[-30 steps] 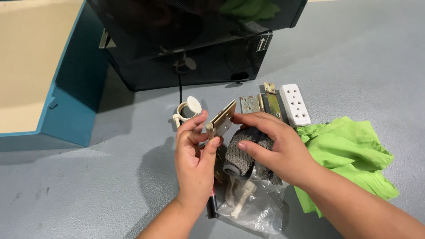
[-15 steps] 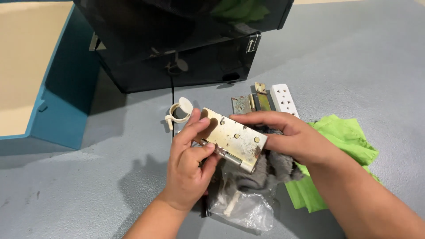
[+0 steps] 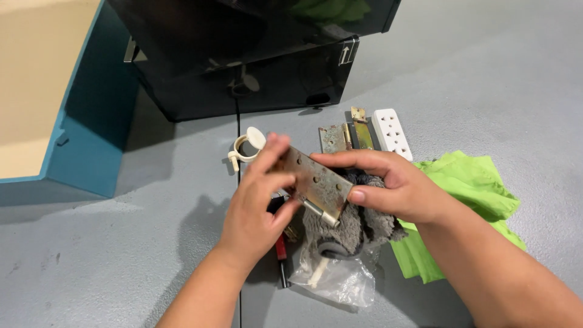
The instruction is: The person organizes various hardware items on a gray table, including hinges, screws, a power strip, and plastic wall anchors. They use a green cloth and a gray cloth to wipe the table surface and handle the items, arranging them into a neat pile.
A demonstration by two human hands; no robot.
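Two hands gripping one worn metal hinge plate (image 3: 316, 182) between them. Left hand (image 3: 258, 203) pinching the plate's left end, fingers curled over its top edge and thumb beneath. Just above that hand, a cream plastic ring clip (image 3: 246, 146); below it, a red-handled tool (image 3: 280, 250), partly hidden. Right hand (image 3: 395, 188) clamped on the plate's right end, thumb pressed to its face. Under that hand, a grey fuzzy cloth (image 3: 358, 228) and clear plastic bag (image 3: 337, 280); above it, two more hinges (image 3: 345, 135) and a white socket strip (image 3: 392, 132); to its right, a green cloth (image 3: 470, 182).
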